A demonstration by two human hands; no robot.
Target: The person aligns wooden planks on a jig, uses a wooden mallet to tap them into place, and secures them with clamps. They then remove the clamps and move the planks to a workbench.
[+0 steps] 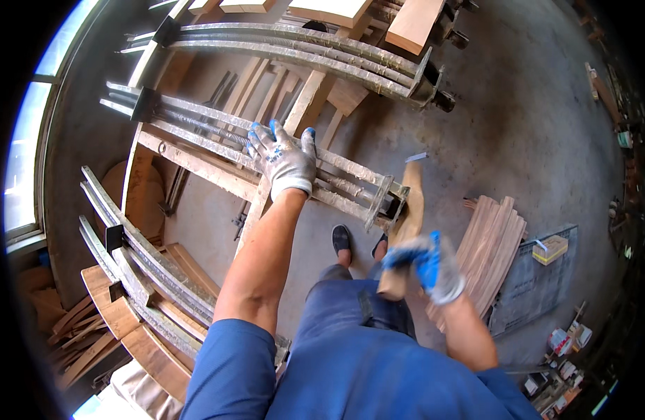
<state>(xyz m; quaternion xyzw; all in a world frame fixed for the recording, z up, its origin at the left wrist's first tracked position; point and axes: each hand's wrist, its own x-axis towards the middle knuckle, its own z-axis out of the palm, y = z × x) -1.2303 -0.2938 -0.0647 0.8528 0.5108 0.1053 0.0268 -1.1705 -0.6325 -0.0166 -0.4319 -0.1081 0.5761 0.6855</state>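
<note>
My left hand (284, 159), in a grey glove with blue fingertips, lies flat with fingers spread on the metal rails of a long bar clamp (217, 133) set on a wooden frame. My right hand (429, 266), gloved the same way, grips the lower part of a short curved piece of wood (410, 210). That piece stands upright beside the clamp's end bracket (387, 199). My feet in dark shoes (341, 239) stand on the concrete floor below.
More long metal clamps lie at the top (301, 45) and lower left (140, 273). A stack of wooden slats (494, 241) lies on the floor at right beside a grey board with a small yellow box (551, 249). Wood offcuts pile at lower left (77, 336).
</note>
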